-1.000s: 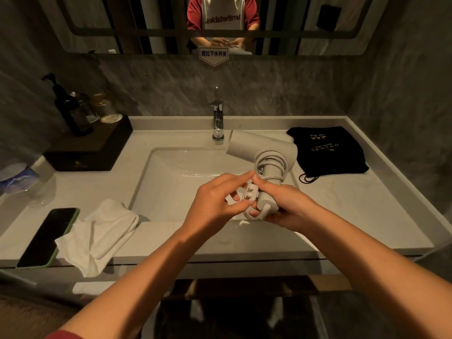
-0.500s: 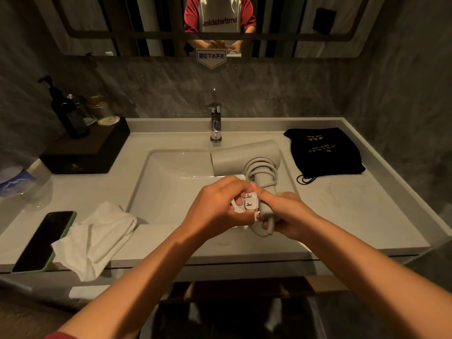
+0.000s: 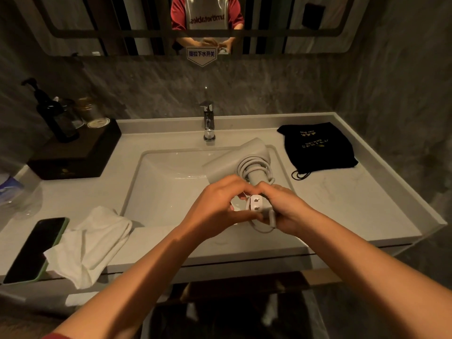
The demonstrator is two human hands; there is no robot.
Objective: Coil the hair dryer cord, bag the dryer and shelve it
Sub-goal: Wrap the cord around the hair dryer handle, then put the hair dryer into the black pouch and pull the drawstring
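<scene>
A pale grey hair dryer [image 3: 241, 157] is held over the sink, barrel pointing left. Its cord [image 3: 254, 166] is wound in several loops around the handle. My right hand [image 3: 286, 206] grips the lower handle. My left hand [image 3: 215, 206] pinches the white plug [image 3: 255, 203] against the handle, prongs facing me. A short loop of cord hangs below the hands. A black drawstring bag [image 3: 318, 148] with gold print lies flat on the counter to the right.
The white sink basin [image 3: 161, 182] and chrome tap [image 3: 208, 121] are below the dryer. A white towel [image 3: 93, 243] and a phone [image 3: 34, 250] lie front left. A dark tray [image 3: 73, 155] with a pump bottle and jars stands back left. A mirror hangs above.
The dryer has dropped lower and tilted so its barrel points further left. The plug has turned toward me and is pressed closer to the handle between both hands.
</scene>
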